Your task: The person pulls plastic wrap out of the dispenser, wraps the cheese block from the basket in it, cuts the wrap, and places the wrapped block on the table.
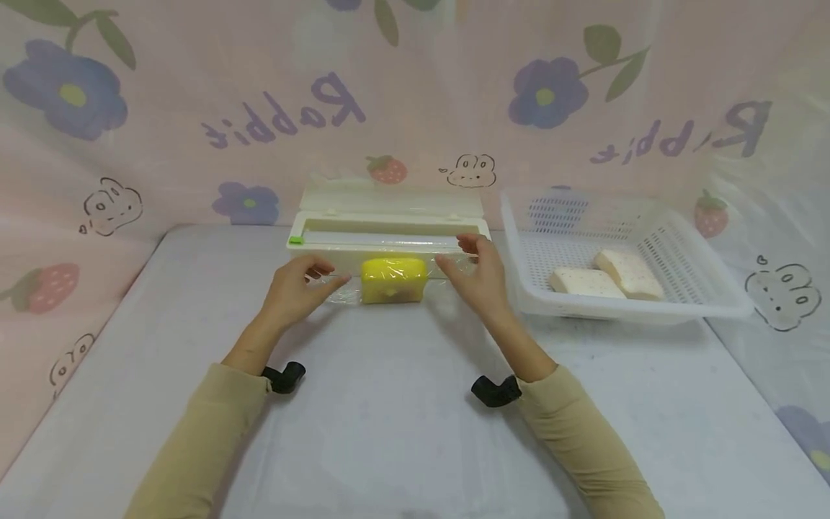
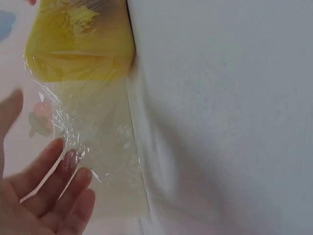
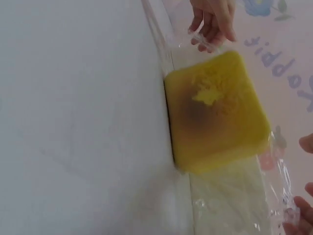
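Note:
A yellow block [image 1: 393, 281], covered by clear film, sits on the table against the front of a white film box [image 1: 389, 252]. On its left is the left hand [image 1: 298, 292], thumb apart from its relaxed fingers; in the left wrist view the fingertips touch the crinkled film [image 2: 73, 137] beside the block [image 2: 83, 44]. The right hand [image 1: 478, 277] is on the block's other side, thumb and fingers spread apart. In the right wrist view, its fingers [image 3: 303, 215] meet loose film at the block's [image 3: 215, 112] side, and the left hand [image 3: 212, 19] shows beyond.
A white perforated basket [image 1: 635, 308] stands to the right, holding two pale speckled slabs [image 1: 586, 282]. The film box's lid [image 1: 389, 200] stands raised at the back, near the patterned curtain [image 1: 415, 94]. White cloth [image 1: 389, 432] covers the table.

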`<state>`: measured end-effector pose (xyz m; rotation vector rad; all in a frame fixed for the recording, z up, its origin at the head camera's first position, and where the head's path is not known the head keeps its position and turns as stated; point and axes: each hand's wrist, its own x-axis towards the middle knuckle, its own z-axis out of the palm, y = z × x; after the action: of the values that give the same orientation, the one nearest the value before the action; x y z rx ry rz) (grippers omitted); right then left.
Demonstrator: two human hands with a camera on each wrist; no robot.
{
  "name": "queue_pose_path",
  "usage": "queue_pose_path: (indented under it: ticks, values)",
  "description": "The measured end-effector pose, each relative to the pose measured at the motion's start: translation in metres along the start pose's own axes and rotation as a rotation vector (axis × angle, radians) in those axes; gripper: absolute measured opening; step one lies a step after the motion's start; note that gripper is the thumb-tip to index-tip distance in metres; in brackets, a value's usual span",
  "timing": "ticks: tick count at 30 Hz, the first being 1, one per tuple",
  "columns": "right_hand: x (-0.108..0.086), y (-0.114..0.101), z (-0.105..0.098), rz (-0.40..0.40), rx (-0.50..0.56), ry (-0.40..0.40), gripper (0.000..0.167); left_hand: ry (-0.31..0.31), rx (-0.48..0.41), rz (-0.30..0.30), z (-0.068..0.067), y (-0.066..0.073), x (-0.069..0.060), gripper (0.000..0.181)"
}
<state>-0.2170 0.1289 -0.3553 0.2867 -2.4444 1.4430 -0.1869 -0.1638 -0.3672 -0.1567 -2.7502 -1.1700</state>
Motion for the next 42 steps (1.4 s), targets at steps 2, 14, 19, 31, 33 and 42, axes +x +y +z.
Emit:
queue_pose_path:
  ticks: [2, 14, 19, 31, 33, 42]
  values:
    - [-0.002, -0.007, 0.005, -0.084, -0.05, 0.02, 0.05, 0.13, -0.022, -0.023, -0.001, -0.002, 0.001, 0.035]
    - [0.018, -0.052, 0.054, -0.25, -0.074, -0.17, 0.03, 0.3, -0.159, -0.24, -0.017, -0.019, 0.018, 0.085]
    - [0.03, -0.066, 0.068, -0.17, -0.023, -0.255, 0.028, 0.132, -0.178, -0.272, -0.021, -0.029, 0.023, 0.097]
    - [0.051, -0.076, 0.094, -0.045, 0.015, -0.364, 0.023, 0.031, -0.127, -0.187, -0.023, -0.037, 0.031, 0.088]
    - [0.053, -0.076, 0.098, -0.036, 0.018, -0.373, 0.023, 0.028, -0.119, -0.174, -0.023, -0.04, 0.032, 0.085]
    - [0.062, -0.089, 0.113, -0.024, -0.007, -0.438, 0.025, 0.04, -0.158, -0.156, -0.026, -0.05, 0.037, 0.078]
